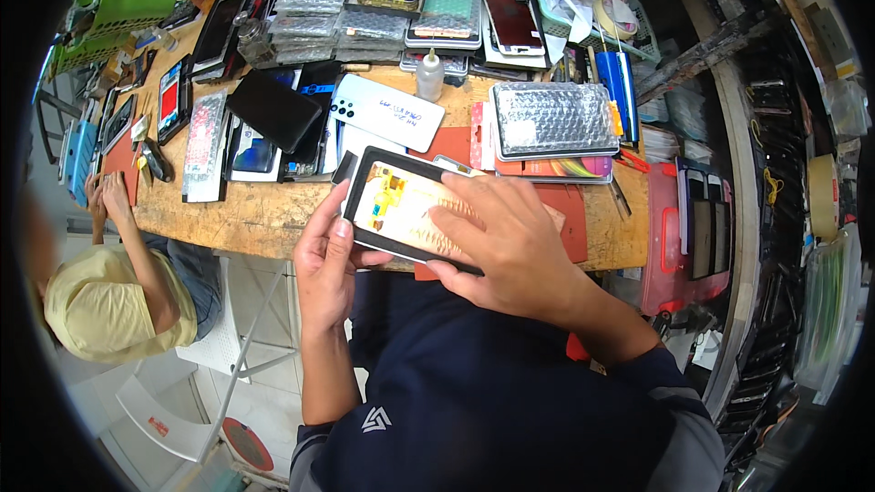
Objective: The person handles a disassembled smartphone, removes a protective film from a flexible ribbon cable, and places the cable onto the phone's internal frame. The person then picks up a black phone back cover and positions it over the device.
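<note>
A tablet-like device with a black border and a brightly lit screen [390,205] is tilted above the table's front edge. My left hand [325,260] is closed on its left end, thumb along the near corner. Across its right part lies my right hand [510,246], thumb at the near edge and fingertips over the screen and far edge; it covers much of the right end. A short black strip [344,168] stands out by the far left corner. Just beyond lies a white phone [387,113] with handwriting on its back.
Wooden table [264,214] bears stacked bubble-wrapped packets [314,0], a bubble-wrapped device [553,117], a black phone [273,109] and a clear squeeze bottle [429,77]. Another person [118,301] sits at left, hands at the table edge. A pink case [670,237] stands at right.
</note>
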### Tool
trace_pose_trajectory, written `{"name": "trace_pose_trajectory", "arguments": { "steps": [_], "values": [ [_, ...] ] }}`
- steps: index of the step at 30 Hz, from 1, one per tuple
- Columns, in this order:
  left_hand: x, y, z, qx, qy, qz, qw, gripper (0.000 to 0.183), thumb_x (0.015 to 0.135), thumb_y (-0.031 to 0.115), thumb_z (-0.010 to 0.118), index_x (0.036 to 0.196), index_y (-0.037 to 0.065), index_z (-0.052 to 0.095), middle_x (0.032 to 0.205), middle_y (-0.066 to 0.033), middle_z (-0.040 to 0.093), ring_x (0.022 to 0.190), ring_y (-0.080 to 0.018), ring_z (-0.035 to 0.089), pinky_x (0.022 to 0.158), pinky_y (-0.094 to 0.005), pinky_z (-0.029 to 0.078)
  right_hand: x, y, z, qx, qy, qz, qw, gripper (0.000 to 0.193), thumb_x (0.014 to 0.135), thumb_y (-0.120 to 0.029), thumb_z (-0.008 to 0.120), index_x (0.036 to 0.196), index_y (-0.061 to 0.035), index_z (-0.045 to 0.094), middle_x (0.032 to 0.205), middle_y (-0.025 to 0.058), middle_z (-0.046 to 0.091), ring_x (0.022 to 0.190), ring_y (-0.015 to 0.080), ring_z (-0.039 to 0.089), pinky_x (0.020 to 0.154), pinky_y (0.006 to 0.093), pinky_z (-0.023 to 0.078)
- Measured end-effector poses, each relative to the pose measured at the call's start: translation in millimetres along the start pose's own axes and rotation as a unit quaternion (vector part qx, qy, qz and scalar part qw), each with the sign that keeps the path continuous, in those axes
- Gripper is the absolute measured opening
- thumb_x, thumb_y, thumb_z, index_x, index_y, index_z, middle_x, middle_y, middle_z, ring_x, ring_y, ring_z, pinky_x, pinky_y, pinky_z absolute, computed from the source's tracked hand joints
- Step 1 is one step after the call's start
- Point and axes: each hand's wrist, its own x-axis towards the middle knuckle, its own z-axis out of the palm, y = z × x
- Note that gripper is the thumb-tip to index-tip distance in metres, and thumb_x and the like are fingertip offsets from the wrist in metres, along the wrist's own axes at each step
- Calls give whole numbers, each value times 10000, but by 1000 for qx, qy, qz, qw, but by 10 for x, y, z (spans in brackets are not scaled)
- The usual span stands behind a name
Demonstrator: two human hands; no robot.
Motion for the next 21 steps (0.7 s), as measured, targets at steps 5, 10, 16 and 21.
{"name": "trace_pose_trajectory", "arguments": {
  "steps": [5,10,16,21],
  "values": [
    [52,-74,-127,-39,34,-10,999,513,1142,161,554,1591,-71,470,1351,-222,708,1077,-254,785,796,-354,725,-3,720,-616,-87,1,4,996,725,759,-301,949,1381,-44,682,1517,220,605,1369,412,594,1123,518,455],
    [149,-111,-227,-64,-8,-12,998,507,1154,179,527,1587,-79,465,1348,-228,709,1047,-244,795,761,-326,723,232,1592,-935,-117,-134,45,983,1097,648,-362,1015,1586,-65,530,1620,230,523,1495,420,495,1220,496,410],
    [174,-16,-80,2,52,27,998,508,1162,195,522,1590,-72,459,1393,-207,688,1103,-235,775,750,-329,722,169,1689,-881,-156,-157,41,974,1181,654,-470,999,1613,-17,478,1530,230,561,1452,391,491,1211,475,335],
    [434,97,329,-22,35,51,998,502,1157,176,528,1603,-39,442,1400,-199,681,1145,-255,759,816,-357,722,49,1219,-772,4,128,63,990,801,955,-398,844,1529,57,521,1239,234,718,1102,351,721,930,441,568]
  ]
}}
